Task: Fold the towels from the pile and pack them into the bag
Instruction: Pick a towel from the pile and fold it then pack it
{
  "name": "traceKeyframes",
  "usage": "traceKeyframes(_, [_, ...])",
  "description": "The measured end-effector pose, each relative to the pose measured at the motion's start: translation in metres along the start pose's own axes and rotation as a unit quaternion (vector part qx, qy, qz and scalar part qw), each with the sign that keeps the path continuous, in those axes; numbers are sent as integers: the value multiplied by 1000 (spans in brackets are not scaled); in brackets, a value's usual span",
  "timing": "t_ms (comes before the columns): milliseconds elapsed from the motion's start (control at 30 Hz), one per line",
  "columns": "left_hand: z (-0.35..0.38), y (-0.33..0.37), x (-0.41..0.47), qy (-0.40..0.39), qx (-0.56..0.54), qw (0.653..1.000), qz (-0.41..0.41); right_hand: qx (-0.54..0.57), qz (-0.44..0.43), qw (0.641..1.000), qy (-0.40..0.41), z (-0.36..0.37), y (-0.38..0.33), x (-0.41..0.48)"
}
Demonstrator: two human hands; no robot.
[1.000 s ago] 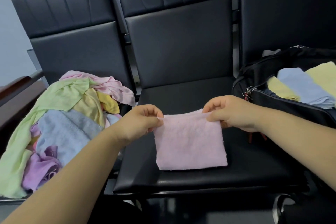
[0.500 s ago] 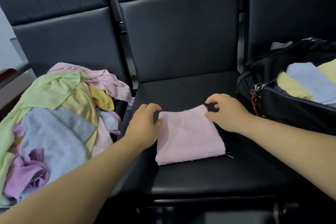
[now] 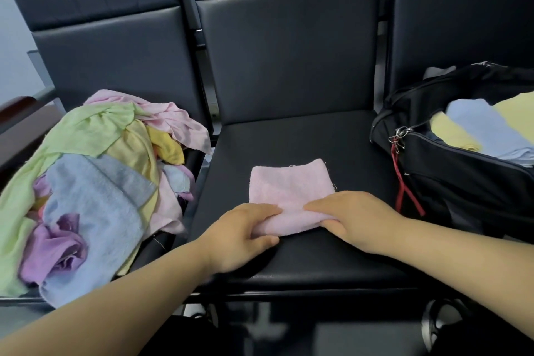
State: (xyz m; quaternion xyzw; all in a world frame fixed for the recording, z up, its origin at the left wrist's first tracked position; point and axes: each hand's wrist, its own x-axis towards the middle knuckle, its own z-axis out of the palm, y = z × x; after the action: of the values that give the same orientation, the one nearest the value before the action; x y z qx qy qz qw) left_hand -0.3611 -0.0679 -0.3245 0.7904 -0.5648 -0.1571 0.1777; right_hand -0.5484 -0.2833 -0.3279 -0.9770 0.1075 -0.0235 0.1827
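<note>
A folded pink towel (image 3: 290, 186) lies on the middle black seat (image 3: 303, 139). My left hand (image 3: 242, 235) grips its near left corner, fingers on top and thumb underneath. My right hand (image 3: 354, 218) grips the near right corner the same way, so the near edge is lifted a little off the seat. The pile of unfolded towels (image 3: 92, 182) in green, blue, yellow, pink and purple covers the left seat. The open black bag (image 3: 462, 179) stands on the right seat with folded yellow and blue towels (image 3: 479, 127) inside.
Black padded seat backs (image 3: 286, 49) rise behind all three seats. A dark wooden armrest (image 3: 20, 107) sits at the far left. A red strap (image 3: 403, 193) and metal zip pulls hang from the bag's near left side.
Both hands let go of the towel's far corners, came back to its near edge and took hold of the near corners. The towel lies flat, folded in half.
</note>
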Motion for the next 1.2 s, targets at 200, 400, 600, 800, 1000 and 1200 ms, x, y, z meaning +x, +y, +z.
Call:
traceKeyframes(200, [-7, 6, 4, 42, -93, 994, -42, 173, 61, 983, -26, -30, 7, 8])
traceKeyframes(400, [-4, 7, 12, 82, -263, 957, -94, 210, 98, 973, -15, -35, 13, 6])
traceKeyframes(600, [-3, 5, 26, 123, -298, 939, -118, 200, 105, 974, -23, -39, 20, 9])
traceKeyframes(800, [-1, 4, 40, 138, -235, 953, -135, 241, 137, 961, -16, -34, 29, 23])
traceKeyframes(1000, [3, 1, 51, 142, -198, 956, -166, 279, 181, 943, -11, -26, 35, 38])
traceKeyframes(1200, [-2, 5, 62, 112, -49, 978, -170, 184, 251, 950, 3, -20, 39, 57])
